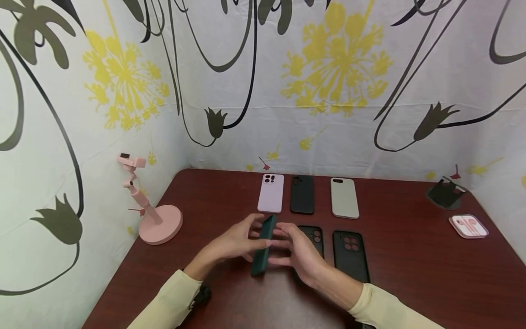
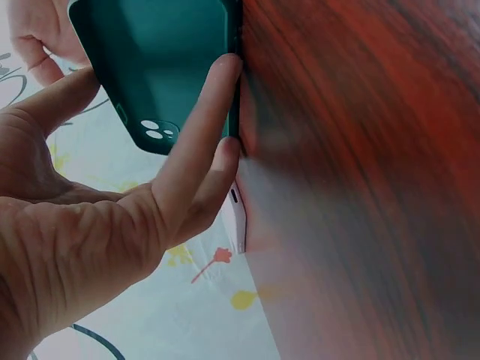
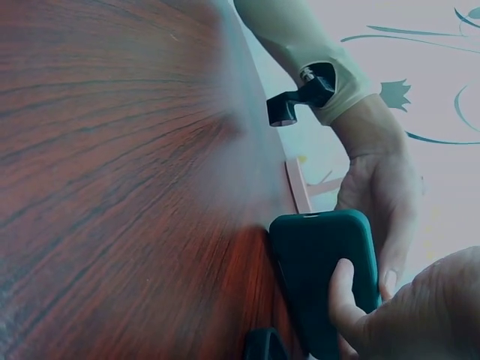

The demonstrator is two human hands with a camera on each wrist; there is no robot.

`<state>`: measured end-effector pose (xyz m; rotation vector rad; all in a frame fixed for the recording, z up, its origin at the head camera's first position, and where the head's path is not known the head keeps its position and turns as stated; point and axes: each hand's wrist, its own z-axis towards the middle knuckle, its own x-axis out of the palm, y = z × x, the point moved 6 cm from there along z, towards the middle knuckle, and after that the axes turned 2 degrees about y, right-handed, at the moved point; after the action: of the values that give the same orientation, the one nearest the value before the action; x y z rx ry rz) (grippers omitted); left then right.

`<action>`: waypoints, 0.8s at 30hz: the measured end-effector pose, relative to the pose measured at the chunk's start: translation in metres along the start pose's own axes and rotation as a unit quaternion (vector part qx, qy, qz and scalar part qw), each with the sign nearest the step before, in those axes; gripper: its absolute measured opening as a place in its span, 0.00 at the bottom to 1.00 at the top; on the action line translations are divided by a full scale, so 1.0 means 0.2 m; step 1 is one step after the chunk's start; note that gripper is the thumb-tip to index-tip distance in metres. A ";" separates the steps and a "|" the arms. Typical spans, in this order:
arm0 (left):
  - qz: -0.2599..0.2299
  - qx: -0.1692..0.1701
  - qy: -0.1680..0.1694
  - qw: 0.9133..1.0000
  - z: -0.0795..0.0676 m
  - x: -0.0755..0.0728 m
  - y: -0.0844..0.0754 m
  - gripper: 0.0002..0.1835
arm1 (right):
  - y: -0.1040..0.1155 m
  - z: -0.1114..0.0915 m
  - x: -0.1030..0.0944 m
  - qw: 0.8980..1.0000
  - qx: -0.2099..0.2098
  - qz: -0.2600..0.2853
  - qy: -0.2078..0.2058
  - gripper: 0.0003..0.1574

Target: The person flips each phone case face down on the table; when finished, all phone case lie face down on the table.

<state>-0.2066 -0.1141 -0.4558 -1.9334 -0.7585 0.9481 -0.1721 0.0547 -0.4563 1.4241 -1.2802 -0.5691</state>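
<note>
Green phone case (image 1: 261,256), tilted, is at six o'clock from the lilac case (image 1: 271,195), pinched in your left hand (image 1: 234,238); your right hand (image 1: 305,257) touches its back. You're likely positioning it; next calls for lowering it flat, avoiding the black case (image 1: 307,231) at three o'clock.

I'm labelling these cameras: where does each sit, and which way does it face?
Head: worn on the head, facing forward and down at the wood-grain table; left hand, right hand, both sleeves show.
Left wrist: worn there, facing left hand and green phone case; right hand partly shows.
Right wrist: worn there, facing right hand and case; left hand and sleeve show.
Both wrist views share the case.
</note>
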 end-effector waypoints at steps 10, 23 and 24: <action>-0.061 0.023 0.013 0.998 -0.02 -0.02 0.02 0.42 | -0.04 0.00 0.03 0.999 0.011 -0.005 0.042 0.40; -0.113 0.044 0.046 0.992 -0.06 -0.08 0.02 0.29 | -0.08 0.03 0.07 0.998 0.033 -0.003 0.058 0.42; -0.111 0.044 0.046 0.992 -0.07 -0.09 0.02 0.29 | -0.08 0.03 0.07 0.998 0.032 -0.003 0.059 0.42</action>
<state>-0.2043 -0.1358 -0.4493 -1.7609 -0.8444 0.7395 -0.1678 0.0369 -0.4688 1.4938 -1.2103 -0.4448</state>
